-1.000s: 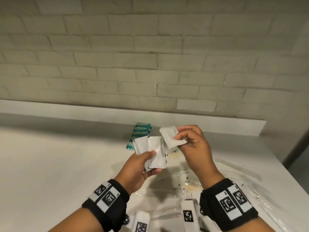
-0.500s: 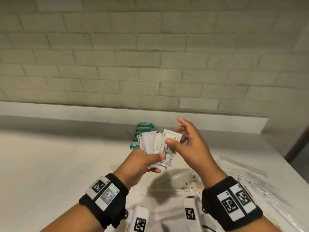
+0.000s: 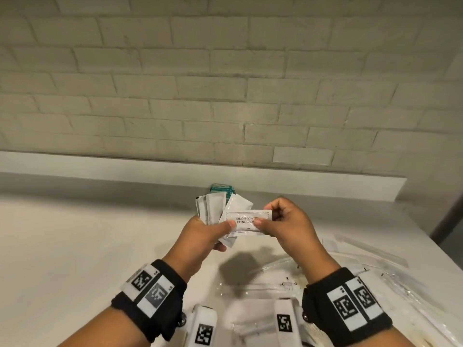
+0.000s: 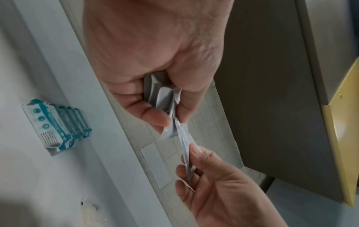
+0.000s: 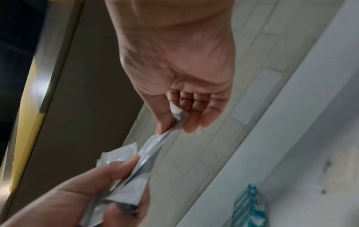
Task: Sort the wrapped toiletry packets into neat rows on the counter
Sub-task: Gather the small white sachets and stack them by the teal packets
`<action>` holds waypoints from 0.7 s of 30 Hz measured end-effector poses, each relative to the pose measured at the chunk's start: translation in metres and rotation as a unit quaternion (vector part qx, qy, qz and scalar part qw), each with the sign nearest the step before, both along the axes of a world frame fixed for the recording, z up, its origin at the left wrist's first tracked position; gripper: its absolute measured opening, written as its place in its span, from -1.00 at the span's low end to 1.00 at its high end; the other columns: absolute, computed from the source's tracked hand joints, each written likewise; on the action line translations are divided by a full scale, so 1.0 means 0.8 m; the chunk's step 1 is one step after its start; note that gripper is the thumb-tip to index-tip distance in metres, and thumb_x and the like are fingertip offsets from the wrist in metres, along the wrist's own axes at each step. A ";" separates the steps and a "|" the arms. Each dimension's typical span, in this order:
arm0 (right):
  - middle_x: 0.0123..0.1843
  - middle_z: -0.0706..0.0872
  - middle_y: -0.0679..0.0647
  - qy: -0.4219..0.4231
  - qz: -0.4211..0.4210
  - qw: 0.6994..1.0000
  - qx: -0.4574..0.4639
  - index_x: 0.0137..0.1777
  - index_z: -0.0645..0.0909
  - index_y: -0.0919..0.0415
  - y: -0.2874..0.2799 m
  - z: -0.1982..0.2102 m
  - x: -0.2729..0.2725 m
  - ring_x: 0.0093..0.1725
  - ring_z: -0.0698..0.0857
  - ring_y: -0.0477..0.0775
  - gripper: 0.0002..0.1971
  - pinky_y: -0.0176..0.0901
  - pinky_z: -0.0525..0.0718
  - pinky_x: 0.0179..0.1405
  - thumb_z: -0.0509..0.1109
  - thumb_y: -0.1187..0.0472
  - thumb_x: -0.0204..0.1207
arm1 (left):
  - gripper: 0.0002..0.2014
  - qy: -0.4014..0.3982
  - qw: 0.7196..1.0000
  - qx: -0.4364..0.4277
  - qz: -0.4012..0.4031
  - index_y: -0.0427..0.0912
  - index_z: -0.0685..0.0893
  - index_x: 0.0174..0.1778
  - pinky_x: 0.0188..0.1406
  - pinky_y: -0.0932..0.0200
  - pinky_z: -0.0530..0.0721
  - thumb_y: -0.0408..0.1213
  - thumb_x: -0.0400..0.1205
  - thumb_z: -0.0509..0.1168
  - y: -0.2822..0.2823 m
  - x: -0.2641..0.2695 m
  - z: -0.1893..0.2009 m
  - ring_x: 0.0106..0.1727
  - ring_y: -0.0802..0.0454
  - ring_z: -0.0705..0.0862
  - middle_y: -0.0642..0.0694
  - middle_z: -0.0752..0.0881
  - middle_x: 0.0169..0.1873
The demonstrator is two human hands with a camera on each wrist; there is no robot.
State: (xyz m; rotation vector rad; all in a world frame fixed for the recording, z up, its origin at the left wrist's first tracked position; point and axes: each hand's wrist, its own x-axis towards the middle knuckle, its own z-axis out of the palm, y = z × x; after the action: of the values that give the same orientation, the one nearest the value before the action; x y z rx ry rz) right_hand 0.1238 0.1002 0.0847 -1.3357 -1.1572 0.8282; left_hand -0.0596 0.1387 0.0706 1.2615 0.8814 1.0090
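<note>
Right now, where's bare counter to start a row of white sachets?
Bare: the counter left of the left hand, up to the back ledge. Crowded: clear wrappers near right; teal packets behind the hands.

In the head view, the print on the front sachet (image 3: 246,220) is cut short at centre frame, its last letters covered by the right hand (image 3: 288,222), and the left hand (image 3: 208,234) hides the lower ends of the fanned sachets (image 3: 213,206). Behind them, near the back of the bench (image 3: 75,234), all but the top of the teal packets (image 3: 221,189) is hidden. The clear wrappers (image 3: 363,254) run off the lower right edge. The right wrist view is blurred, its teal packets (image 5: 249,205) cropped at the bottom.
</note>
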 end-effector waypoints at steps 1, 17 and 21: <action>-0.46 0.60 0.09 -0.012 -0.007 1.000 -0.006 -0.34 0.54 0.20 0.001 0.000 0.002 -0.46 0.55 0.00 -0.72 -0.18 0.54 -0.44 0.57 0.49 0.33 | -0.66 0.007 1.000 0.004 0.003 -0.20 0.76 0.04 -0.46 0.21 0.61 -0.19 0.36 0.43 0.002 -0.001 -0.001 -0.33 0.07 0.71 -0.10 0.83 -0.20; 0.03 0.56 -0.01 -0.190 0.040 0.976 -0.096 0.48 0.43 -0.10 0.003 0.023 0.008 -0.11 0.66 0.01 -0.26 -0.28 0.59 -0.30 0.61 0.33 0.34 | -0.68 0.022 0.999 0.005 -0.024 -0.12 0.75 0.05 -0.41 0.21 0.65 -0.15 0.39 0.41 0.008 -0.007 -0.001 -0.26 0.08 0.73 -0.04 0.82 -0.19; -0.28 0.65 0.18 -0.048 0.122 0.990 -0.059 -0.05 0.65 0.31 0.003 0.024 0.001 -0.38 0.58 0.01 -0.83 -0.27 0.55 -0.43 0.51 0.47 0.41 | -0.63 0.039 0.997 0.008 -0.065 -0.13 0.72 0.16 -0.35 0.18 0.68 -0.09 0.47 0.49 0.005 -0.007 0.001 -0.17 0.06 0.74 -0.07 0.82 -0.09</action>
State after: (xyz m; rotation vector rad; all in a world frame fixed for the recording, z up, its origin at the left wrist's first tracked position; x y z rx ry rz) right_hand 0.1243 0.1027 0.1037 -1.3589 -1.3853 1.0312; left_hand -0.0655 0.1430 0.0710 1.3621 0.8391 0.8704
